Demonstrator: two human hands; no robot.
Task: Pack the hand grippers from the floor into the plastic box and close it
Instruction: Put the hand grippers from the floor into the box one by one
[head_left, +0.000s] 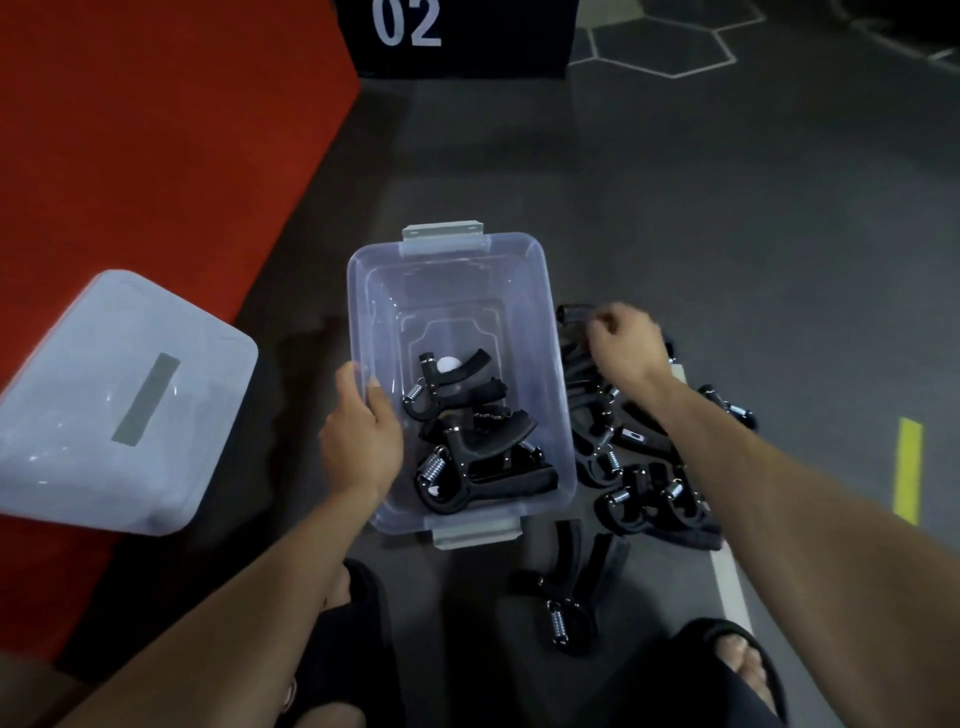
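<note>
A clear plastic box (519, 244) stands open on the grey floor, with several black hand grippers (483, 447) lying in its near half. My left hand (361, 431) grips the box's left rim, thumb inside the wall. To the right of the box lies a heap of black hand grippers (644, 493) with steel springs. My right hand (626, 345) is over the far end of that heap, fingers curled round the handle of one hand gripper (574, 313). Another hand gripper (571, 587) lies alone in front of the box.
The box's translucent lid (104, 405) lies upside down at the left, partly on a red mat (156, 156). A black block marked 02 (457, 36) stands far back. My feet in black sandals (737, 670) are at the bottom edge. A yellow floor mark (908, 467) sits at right.
</note>
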